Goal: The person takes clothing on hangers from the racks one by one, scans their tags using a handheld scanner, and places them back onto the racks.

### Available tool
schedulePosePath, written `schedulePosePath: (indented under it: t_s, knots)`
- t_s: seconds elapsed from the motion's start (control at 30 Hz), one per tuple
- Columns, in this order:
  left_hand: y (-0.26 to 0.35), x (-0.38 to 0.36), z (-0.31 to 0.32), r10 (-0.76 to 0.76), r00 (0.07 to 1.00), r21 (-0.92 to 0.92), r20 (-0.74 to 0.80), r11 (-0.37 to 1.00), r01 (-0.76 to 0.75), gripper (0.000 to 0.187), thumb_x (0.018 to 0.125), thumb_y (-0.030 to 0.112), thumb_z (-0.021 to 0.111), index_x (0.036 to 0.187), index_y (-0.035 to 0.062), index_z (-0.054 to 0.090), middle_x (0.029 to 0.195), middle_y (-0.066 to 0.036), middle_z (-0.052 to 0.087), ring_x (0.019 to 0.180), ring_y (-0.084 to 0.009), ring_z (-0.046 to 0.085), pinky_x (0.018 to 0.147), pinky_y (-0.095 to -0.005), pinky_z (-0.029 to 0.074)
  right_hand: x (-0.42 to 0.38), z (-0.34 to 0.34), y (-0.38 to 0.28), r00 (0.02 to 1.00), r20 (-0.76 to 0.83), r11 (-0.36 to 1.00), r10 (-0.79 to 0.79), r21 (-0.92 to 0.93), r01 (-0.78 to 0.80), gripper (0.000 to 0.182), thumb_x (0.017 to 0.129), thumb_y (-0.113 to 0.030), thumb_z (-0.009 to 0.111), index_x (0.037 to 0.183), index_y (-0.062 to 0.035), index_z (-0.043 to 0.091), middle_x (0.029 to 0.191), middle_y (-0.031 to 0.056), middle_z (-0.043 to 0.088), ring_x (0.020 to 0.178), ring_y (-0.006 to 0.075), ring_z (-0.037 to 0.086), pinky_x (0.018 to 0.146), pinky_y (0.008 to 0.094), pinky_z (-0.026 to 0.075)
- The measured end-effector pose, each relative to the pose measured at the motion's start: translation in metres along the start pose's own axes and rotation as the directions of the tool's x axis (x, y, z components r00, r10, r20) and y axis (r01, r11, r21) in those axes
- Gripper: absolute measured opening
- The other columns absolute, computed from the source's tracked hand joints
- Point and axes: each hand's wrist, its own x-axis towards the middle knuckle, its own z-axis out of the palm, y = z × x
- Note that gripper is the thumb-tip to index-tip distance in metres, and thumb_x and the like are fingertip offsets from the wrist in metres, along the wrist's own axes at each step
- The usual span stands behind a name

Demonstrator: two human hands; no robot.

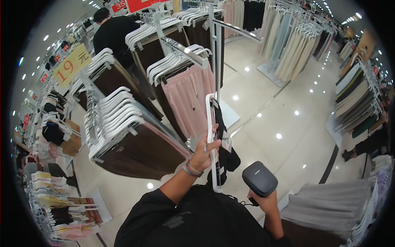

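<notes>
My left hand is closed round a white hanger in the middle of the view. A black garment with a pale tag hangs along the hanger's right side. My right hand, lower right, grips the handle of a dark grey handheld device with a rounded rectangular head. Pink trousers hang on a rack just beyond my left hand. Brown trousers on white hangers are left of it.
A metal rack post rises ahead. Trouser racks stand farther back, with more clothes at right and grey garments lower right. A person in black stands at upper left. A yellow price sign is at left.
</notes>
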Motion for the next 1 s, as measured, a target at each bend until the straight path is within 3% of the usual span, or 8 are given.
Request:
schedulePosePath:
  t_s: [0.3,0.4,0.5,0.53,0.63,0.7,0.87,1.0]
  knots:
    - [-0.039,0.132,0.056,0.201,0.979,0.255,-0.032,0.949,-0.186,0.061,0.082,-0.002,0.066,0.129,0.01,0.028,0.113,-0.003,0.035,0.11,-0.0128,0.036,0.095,-0.0282,0.033,0.103,0.001,-0.038,0.992,0.047,0.95,-0.12,-0.283,0.128,0.044,0.071,-0.004,0.076,0.112,0.0022,0.058,0.1,0.0102,0.067,0.09,0.0172,0.063,0.082,0.0309,0.049]
    - [-0.029,0.16,0.086,0.223,0.973,0.477,0.052,0.851,-0.22,0.069,0.079,0.006,0.071,0.132,0.0056,0.026,0.125,-0.01,0.031,0.116,-0.0166,0.035,0.101,-0.0297,0.029,0.143,-0.008,-0.031,0.992,-0.038,0.973,-0.119,-0.202,0.109,0.045,0.071,-0.003,0.076,0.112,0.001,0.058,0.104,0.0082,0.064,0.093,0.0153,0.06,0.082,0.0303,0.048]
    - [-0.031,0.185,0.091,0.146,0.98,0.317,0.137,0.931,-0.183,0.077,0.08,0.006,0.07,0.137,0.0021,0.019,0.133,-0.01,0.027,0.116,-0.0171,0.037,0.102,-0.0323,0.032,0.174,-0.037,-0.003,0.979,-0.204,0.999,0.028,0.023,-0.024,0.042,0.072,-0.002,0.075,0.11,-0.0002,0.058,0.102,0.0037,0.062,0.093,0.0126,0.057,0.082,0.0283,0.046]
    - [-0.032,0.194,0.093,0.135,0.98,0.253,0.147,0.953,-0.17,0.077,0.081,0.004,0.068,0.139,0.002,0.017,0.134,-0.009,0.026,0.115,-0.0161,0.038,0.102,-0.0323,0.033,0.183,-0.049,0.006,0.987,-0.163,0.999,-0.006,-0.034,0.001,0.052,0.08,-0.002,0.064,0.13,0.0008,0.048,0.126,0.0143,0.057,0.115,0.0246,0.056,0.094,0.0365,0.045]
    - [-0.041,0.223,0.085,0.048,0.968,0.2,0.246,0.975,-0.099,0.07,0.086,0.001,0.061,0.141,0.0041,0.017,0.133,-0.006,0.029,0.117,-0.0149,0.041,0.104,-0.0323,0.033,0.221,-0.062,-0.002,0.97,-0.184,0.986,-0.156,0.034,0.165,0.063,0.08,-0.006,0.066,0.137,-0.0005,0.039,0.135,0.0169,0.048,0.126,0.0307,0.047,0.1,0.0461,0.043]
    - [-0.043,0.242,0.082,-0.008,0.973,0.133,0.233,0.991,-0.023,0.065,0.09,0.002,0.057,0.142,0.0052,0.018,0.132,-0.005,0.031,0.121,-0.0152,0.039,0.106,-0.0345,0.033,0.253,-0.067,-0.018,0.915,-0.214,0.864,-0.341,0.313,0.395,0.073,0.08,-0.011,0.067,0.142,-0.0012,0.03,0.142,0.0187,0.039,0.133,0.0359,0.037,0.103,0.0544,0.039]
    - [-0.044,0.293,0.095,-0.183,0.982,0.209,0.044,0.963,0.17,0.041,0.103,0.031,0.035,0.137,0.0074,0.037,0.135,-0.005,0.04,0.131,-0.0167,0.033,0.108,-0.0425,0.031,0.342,-0.132,0.001,0.898,-0.215,0.724,-0.384,0.534,0.437,0.067,0.085,-0.013,0.063,0.14,0.0019,0.029,0.146,0.0178,0.032,0.136,0.042,0.029,0.111,0.0531,0.028]
    - [-0.056,0.354,0.099,-0.114,0.993,0.263,-0.031,0.958,0.118,0.047,0.102,0.042,0.033,0.131,0.0087,0.048,0.129,-0.004,0.05,0.12,-0.0163,0.046,0.099,-0.0345,0.038,0.434,-0.183,-0.018,0.909,-0.095,0.675,-0.406,0.639,0.369,0.055,0.088,-0.006,0.054,0.136,0.0061,0.032,0.142,0.0189,0.037,0.134,0.0407,0.033,0.113,0.0508,0.027]
